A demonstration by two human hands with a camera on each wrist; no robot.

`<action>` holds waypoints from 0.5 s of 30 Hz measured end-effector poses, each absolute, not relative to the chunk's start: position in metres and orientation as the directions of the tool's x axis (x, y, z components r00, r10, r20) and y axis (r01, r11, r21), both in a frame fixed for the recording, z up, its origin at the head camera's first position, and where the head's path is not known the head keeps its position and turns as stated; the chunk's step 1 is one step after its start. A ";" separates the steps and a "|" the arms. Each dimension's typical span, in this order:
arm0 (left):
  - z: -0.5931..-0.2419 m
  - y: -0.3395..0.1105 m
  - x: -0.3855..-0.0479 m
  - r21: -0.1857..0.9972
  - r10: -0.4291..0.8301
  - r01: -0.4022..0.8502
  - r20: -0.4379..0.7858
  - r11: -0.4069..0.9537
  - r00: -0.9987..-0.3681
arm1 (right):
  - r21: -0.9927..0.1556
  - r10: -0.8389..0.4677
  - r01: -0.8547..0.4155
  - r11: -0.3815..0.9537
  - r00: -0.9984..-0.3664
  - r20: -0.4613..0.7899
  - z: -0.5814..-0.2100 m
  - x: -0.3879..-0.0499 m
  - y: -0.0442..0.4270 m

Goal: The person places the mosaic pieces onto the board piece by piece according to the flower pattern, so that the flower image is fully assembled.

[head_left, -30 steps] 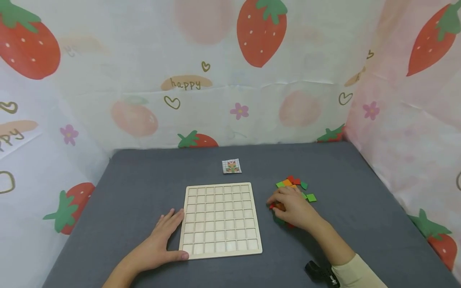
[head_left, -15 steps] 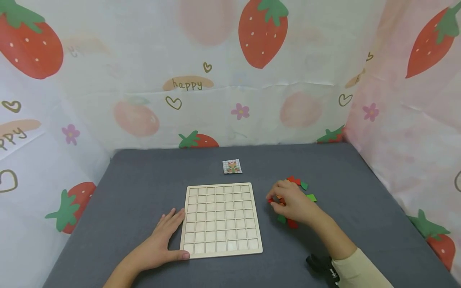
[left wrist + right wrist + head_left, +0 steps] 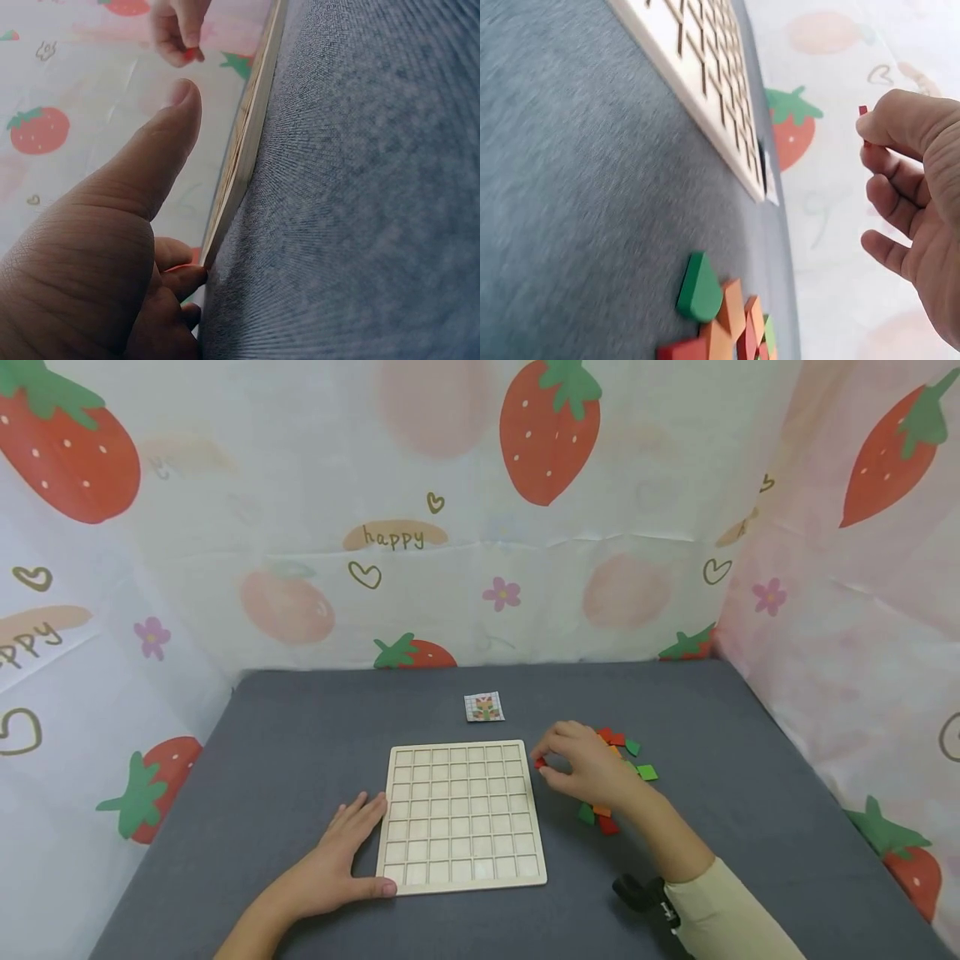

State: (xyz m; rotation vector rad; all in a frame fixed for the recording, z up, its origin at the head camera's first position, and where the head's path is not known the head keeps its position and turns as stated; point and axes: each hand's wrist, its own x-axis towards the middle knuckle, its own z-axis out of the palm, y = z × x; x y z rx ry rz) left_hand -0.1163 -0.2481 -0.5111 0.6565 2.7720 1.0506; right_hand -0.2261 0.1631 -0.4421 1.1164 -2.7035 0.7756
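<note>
My right hand (image 3: 588, 767) pinches a small red tile (image 3: 864, 124) between thumb and fingertips, raised just off the far right part of a pale wooden grid board (image 3: 459, 817). Its other fingers are loosely bent in the right wrist view. Flat on the table lies the board, with square compartments that hold nothing. Along its left edge rests my left hand (image 3: 330, 868), fingers extended against the side and thumb at the near left corner. Partly hidden under the right forearm is a loose group of tiles, among them a light green square (image 3: 647, 772) and a dark green rounded piece (image 3: 701, 289).
Behind the board lies a small printed card (image 3: 483, 707) with a gridded flower-like picture. A black strap-like object (image 3: 643, 893) is at the right wrist by the sleeve. Strawberry-patterned cloth (image 3: 525, 552) walls the grey table (image 3: 337, 710) at back and sides.
My right hand has lifted from the tile group and moved left and away toward the board, bringing a red tile. The left hand has stayed at the board's left edge.
</note>
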 end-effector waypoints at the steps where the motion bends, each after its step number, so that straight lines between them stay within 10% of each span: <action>1: -0.511 -0.248 -0.117 0.653 0.430 0.356 0.052 0.668 -0.902 | -0.423 -0.630 -0.688 0.589 -0.719 0.293 -0.441 -0.227 0.161; 15: -0.512 -0.246 -0.118 0.654 0.411 0.314 0.004 0.688 -0.912 | -0.457 -0.696 -0.728 0.511 -0.662 0.279 -0.435 -0.242 0.130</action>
